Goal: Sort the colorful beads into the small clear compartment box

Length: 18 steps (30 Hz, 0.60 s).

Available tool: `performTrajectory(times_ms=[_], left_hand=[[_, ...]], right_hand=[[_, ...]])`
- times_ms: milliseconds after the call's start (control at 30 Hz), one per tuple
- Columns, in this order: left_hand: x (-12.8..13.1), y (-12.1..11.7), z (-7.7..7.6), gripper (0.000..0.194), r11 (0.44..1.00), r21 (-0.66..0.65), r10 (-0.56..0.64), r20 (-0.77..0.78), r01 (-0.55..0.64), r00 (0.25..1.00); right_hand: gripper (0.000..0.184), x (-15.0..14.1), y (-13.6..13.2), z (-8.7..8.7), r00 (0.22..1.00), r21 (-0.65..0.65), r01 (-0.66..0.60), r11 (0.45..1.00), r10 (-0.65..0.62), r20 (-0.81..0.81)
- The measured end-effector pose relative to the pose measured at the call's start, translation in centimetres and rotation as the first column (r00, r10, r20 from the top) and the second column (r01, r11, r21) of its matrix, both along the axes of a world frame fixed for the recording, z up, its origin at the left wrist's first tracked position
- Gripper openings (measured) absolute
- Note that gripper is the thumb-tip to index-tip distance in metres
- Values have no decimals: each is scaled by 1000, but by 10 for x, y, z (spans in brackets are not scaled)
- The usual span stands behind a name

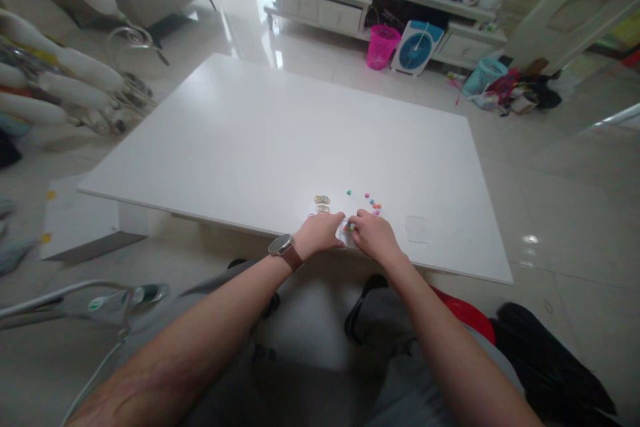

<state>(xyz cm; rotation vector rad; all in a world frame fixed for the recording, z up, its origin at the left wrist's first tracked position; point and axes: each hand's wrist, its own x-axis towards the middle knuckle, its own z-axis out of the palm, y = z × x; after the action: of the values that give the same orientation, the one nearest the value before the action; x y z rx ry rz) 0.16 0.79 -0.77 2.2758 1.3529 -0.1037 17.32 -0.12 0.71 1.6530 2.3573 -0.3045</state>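
Person seated at the near edge of a low white table; both forearms reach forward, hands meeting just over the table's front lip.

Left hand, a watch on its wrist, lies knuckles up with fingers curled in; right hand is likewise curled; the fingertips of both pinch together at one small coloured piece, which seems to sit on a small clear or white scrap; too small to name for certain; both hands look closed on it, though how tightly I cannot tell.

Judgement on the step: fine finger work, likely fitting or threading a bead; best done with wrists resting on the table edge, the piece kept low over the surface so a slip drops it nowhere far, and the loose stock kept within reach but clear of the knuckles.

Counts, as far as the view allows: loose coloured beads just beyond the right hand, roughly five or six, plus one green bead apart; small pale rings beyond the left hand, in two little clusters, number not countable; one faint clear packet to the right.
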Motion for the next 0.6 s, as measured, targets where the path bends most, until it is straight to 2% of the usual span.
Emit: performTrajectory(times_ms=[233,333,467,600], left_hand=[[-1,0,1,49,1000,-12,-2,-6,2,1000],[-1,1,0,50,1000,-15,-3,-7,2,1000],[-1,1,-3,51,1000,-16,-4,-9,4,1000],[-1,1,-4,51,1000,-13,-4,-2,4,1000]], right_hand=[[29,-2,-1,0,1000,-39,-5,999,5,-3],[27,0,0,1,999,-12,17,1000,-17,-36],[27,13,8,6,983,79,152,985,-142,-118],[25,33,18,4,957,80,270,960,-258,-131]])
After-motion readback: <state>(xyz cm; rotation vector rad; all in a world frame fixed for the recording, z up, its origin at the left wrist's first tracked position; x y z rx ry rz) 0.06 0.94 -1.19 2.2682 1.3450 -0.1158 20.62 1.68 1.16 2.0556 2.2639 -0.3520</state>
